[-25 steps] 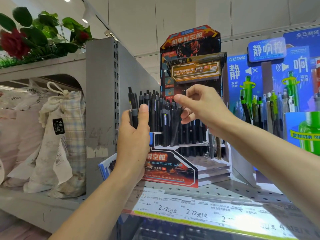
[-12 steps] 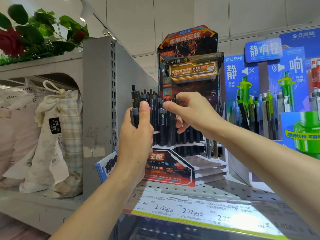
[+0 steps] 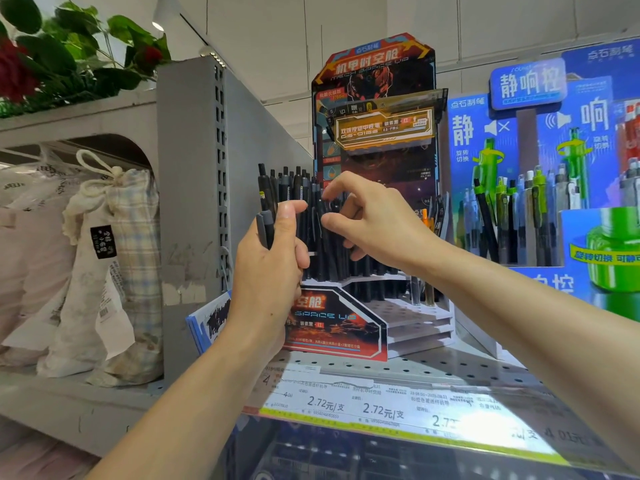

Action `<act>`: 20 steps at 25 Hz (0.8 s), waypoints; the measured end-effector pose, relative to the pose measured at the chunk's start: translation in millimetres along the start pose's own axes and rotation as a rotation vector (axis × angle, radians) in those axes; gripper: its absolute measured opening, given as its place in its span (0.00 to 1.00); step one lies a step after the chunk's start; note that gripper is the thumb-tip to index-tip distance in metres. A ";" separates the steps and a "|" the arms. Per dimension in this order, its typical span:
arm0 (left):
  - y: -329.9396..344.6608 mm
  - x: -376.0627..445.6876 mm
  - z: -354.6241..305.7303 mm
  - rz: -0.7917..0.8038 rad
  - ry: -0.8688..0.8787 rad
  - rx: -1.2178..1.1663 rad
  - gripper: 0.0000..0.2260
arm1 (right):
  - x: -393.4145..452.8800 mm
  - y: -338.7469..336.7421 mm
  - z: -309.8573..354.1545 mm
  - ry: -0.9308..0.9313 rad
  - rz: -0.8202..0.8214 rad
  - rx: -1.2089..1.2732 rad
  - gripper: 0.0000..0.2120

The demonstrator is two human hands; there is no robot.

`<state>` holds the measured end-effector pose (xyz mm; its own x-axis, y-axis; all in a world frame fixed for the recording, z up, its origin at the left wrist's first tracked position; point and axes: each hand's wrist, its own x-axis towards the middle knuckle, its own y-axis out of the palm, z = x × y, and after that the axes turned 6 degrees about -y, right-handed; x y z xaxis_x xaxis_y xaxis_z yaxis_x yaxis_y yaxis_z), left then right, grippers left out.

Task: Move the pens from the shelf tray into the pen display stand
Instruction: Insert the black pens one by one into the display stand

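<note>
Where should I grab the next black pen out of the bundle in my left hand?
Probably pinch the tallest pen by its upper barrel, coming from the right with the right hand. It stands upright above the left hand, whose fingers wrap the lower barrels, so only the top is free.

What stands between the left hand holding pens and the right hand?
In the head view, black pens standing upright in the pen display stand fill the gap between the left hand and the right hand, whose fingers reach in among them.
</note>
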<state>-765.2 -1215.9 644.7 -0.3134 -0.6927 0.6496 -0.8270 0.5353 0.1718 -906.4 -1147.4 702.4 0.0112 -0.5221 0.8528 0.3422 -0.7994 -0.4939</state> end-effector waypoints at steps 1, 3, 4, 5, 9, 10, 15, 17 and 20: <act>0.3 -0.1 0.6 -0.006 -0.004 0.000 0.13 | 0.1 -0.6 -0.3 0.020 -0.004 -0.021 0.09; 0.5 0.3 1.4 -0.021 -0.015 -0.001 0.13 | 0.8 -0.4 -0.6 0.098 -0.016 -0.004 0.06; 0.6 0.3 1.3 -0.025 -0.021 0.000 0.14 | 0.7 0.4 -0.5 0.144 -0.012 0.017 0.06; 0.9 0.3 1.3 -0.028 -0.024 0.005 0.14 | 0.8 1.0 -0.1 0.187 -0.006 0.044 0.08; 2.6 1.1 3.4 -0.049 -0.035 0.003 0.17 | 0.5 -1.8 4.3 0.269 0.051 0.097 0.11; 3.7 1.3 3.6 -0.055 -0.050 -0.008 0.20 | 0.8 -3.1 6.3 0.274 0.080 0.086 0.11; 4.4 1.2 3.7 -0.036 -0.075 -0.011 0.20 | 2.7 -8.7 17.0 0.290 0.169 0.024 0.10; 4.0 -0.9 2.3 0.018 -0.069 0.028 0.17 | 1.9 -11.7 19.1 0.256 0.161 -0.089 0.09; 4.4 -3.4 2.1 0.093 -0.081 0.061 0.11 | -0.7 -11.0 21.7 0.084 -0.013 -0.038 0.10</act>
<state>-768.7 -1212.3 641.6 -0.4251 -0.6793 0.5982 -0.8184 0.5708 0.0666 -889.8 -1131.8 710.9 -0.0726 -0.5331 0.8429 0.3061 -0.8163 -0.4899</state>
